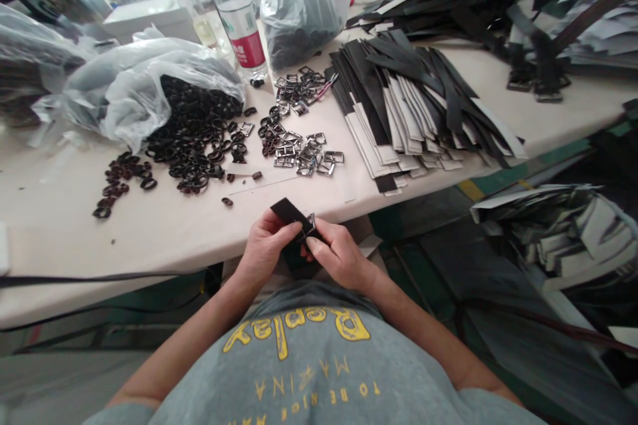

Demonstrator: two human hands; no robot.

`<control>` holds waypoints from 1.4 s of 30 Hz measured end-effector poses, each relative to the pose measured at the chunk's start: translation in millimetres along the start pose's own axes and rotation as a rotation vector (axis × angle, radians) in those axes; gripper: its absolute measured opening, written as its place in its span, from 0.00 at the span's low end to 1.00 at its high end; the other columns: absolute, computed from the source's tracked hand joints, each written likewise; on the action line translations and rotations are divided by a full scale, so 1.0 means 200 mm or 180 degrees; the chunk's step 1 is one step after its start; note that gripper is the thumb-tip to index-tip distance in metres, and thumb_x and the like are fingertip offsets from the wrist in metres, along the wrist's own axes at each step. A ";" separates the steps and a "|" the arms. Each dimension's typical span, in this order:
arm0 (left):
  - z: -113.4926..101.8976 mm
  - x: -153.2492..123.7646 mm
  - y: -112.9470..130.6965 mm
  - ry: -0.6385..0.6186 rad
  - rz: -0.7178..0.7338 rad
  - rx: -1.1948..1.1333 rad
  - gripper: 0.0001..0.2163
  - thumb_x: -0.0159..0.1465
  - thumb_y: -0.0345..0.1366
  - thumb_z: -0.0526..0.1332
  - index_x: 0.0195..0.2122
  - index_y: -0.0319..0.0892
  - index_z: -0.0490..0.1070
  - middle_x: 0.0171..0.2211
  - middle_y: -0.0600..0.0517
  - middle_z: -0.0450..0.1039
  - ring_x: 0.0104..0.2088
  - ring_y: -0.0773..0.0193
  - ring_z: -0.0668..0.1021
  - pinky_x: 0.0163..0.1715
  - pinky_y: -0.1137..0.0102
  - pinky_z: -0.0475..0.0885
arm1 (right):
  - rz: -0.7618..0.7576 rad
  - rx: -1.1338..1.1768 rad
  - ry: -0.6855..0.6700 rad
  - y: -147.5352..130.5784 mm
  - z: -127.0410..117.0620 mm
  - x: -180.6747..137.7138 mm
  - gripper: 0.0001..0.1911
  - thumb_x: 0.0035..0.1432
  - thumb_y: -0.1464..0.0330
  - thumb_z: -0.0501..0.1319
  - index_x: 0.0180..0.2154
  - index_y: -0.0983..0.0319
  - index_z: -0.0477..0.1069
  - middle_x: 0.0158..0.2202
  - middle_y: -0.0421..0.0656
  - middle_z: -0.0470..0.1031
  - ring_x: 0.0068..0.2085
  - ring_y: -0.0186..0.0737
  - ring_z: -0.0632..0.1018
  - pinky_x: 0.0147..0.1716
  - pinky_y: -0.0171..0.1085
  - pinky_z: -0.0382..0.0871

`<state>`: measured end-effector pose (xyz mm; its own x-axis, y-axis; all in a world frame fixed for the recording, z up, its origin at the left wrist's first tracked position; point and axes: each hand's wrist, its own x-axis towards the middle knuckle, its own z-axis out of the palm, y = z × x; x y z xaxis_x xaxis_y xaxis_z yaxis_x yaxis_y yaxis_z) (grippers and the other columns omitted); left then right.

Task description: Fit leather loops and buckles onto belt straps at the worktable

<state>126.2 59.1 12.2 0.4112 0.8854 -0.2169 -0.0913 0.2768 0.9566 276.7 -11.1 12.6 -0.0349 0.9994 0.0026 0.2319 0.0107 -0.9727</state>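
Observation:
My left hand [266,244] and my right hand [339,255] meet just below the table's front edge, both pinched on one black strap [289,211] that carries a small metal buckle [310,222]. The strap's end sticks up between my thumbs; its lower part hangs hidden behind my fingers. On the table above my hands lie a heap of loose metal buckles [304,149] and a spill of dark loops [194,129] from an open plastic bag [129,80].
A fanned stack of black-and-white straps [413,113] lies at the right of the table [60,226]. A water bottle [239,13] and a second filled bag [304,0] stand behind. More straps pile at the far right and on the floor [558,232].

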 end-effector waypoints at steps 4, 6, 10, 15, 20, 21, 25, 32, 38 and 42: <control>0.01 -0.01 0.00 0.0193 0.0589 0.0413 0.04 0.57 0.36 0.68 0.32 0.44 0.73 0.27 0.56 0.75 0.27 0.66 0.76 0.29 0.70 0.76 | -0.0085 0.0105 -0.0008 0.00 0.01 0.00 0.09 0.66 0.64 0.55 0.34 0.60 0.67 0.28 0.39 0.74 0.29 0.35 0.75 0.31 0.32 0.69; 0.01 -0.02 0.00 0.0228 0.1189 0.0865 0.02 0.59 0.35 0.67 0.32 0.45 0.75 0.30 0.53 0.76 0.32 0.64 0.78 0.35 0.68 0.77 | 0.0006 0.0255 0.0095 0.01 0.03 0.00 0.09 0.66 0.63 0.55 0.34 0.60 0.67 0.26 0.38 0.74 0.27 0.34 0.75 0.30 0.32 0.70; -0.01 -0.05 0.03 0.0023 0.1918 0.1688 0.06 0.64 0.39 0.64 0.37 0.47 0.80 0.40 0.48 0.79 0.40 0.59 0.80 0.42 0.63 0.77 | 0.0164 0.0612 0.0357 0.01 0.06 -0.01 0.12 0.67 0.59 0.55 0.37 0.60 0.68 0.26 0.38 0.74 0.24 0.34 0.74 0.26 0.32 0.70; -0.04 -0.07 0.07 -0.0721 0.1328 0.1086 0.19 0.68 0.51 0.56 0.37 0.47 0.83 0.48 0.44 0.79 0.47 0.53 0.80 0.50 0.58 0.76 | 0.0047 0.0351 0.0537 0.01 0.05 -0.01 0.12 0.67 0.60 0.54 0.40 0.60 0.72 0.23 0.38 0.73 0.30 0.38 0.77 0.31 0.34 0.72; -0.03 -0.05 0.05 -0.0600 0.0595 0.0389 0.20 0.57 0.44 0.72 0.51 0.53 0.78 0.60 0.46 0.72 0.60 0.50 0.72 0.57 0.58 0.71 | -0.0102 -0.0127 0.0309 -0.02 -0.01 -0.01 0.09 0.67 0.67 0.53 0.39 0.60 0.71 0.32 0.43 0.78 0.36 0.41 0.78 0.37 0.36 0.70; -0.04 -0.04 0.04 -0.0742 0.0390 0.0220 0.27 0.54 0.44 0.74 0.56 0.55 0.75 0.62 0.46 0.70 0.62 0.50 0.70 0.58 0.58 0.70 | -0.0116 -0.0263 0.0266 -0.03 -0.02 -0.01 0.09 0.66 0.68 0.53 0.39 0.60 0.71 0.34 0.44 0.79 0.37 0.41 0.78 0.38 0.36 0.70; -0.06 -0.02 0.03 -0.1195 -0.0401 -0.0220 0.26 0.51 0.44 0.76 0.51 0.50 0.77 0.50 0.48 0.79 0.51 0.56 0.79 0.52 0.65 0.73 | -0.0014 -0.0709 0.0059 -0.04 -0.04 -0.03 0.07 0.66 0.68 0.53 0.36 0.59 0.69 0.31 0.43 0.77 0.33 0.39 0.76 0.33 0.33 0.66; -0.12 -0.04 0.04 -0.0909 -0.0300 0.0030 0.12 0.54 0.44 0.72 0.30 0.41 0.76 0.27 0.51 0.77 0.28 0.62 0.78 0.32 0.69 0.72 | 0.0380 -0.0692 -0.0219 -0.01 -0.02 -0.04 0.14 0.68 0.62 0.52 0.30 0.60 0.64 0.25 0.39 0.73 0.26 0.36 0.75 0.26 0.32 0.60; -0.21 -0.08 0.06 -0.0659 0.0046 0.0818 0.13 0.58 0.44 0.67 0.28 0.39 0.74 0.25 0.53 0.72 0.28 0.66 0.71 0.30 0.72 0.67 | 0.0733 -0.0580 -0.0750 -0.04 -0.10 -0.06 0.11 0.66 0.65 0.55 0.33 0.62 0.71 0.27 0.38 0.76 0.28 0.34 0.76 0.29 0.31 0.64; -0.26 -0.11 0.06 -0.0747 0.0209 0.1191 0.07 0.61 0.39 0.64 0.33 0.40 0.75 0.28 0.52 0.76 0.30 0.65 0.74 0.32 0.72 0.69 | 0.0793 -0.1121 -0.0751 -0.12 -0.24 -0.09 0.10 0.55 0.69 0.66 0.41 0.60 0.75 0.32 0.38 0.80 0.34 0.38 0.79 0.32 0.31 0.65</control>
<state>68.9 62.6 18.4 0.6140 0.7759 -0.1446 0.1926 0.0304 0.9808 318.6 -28.1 47.9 -0.1463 0.9386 -0.3123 0.5744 -0.1764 -0.7993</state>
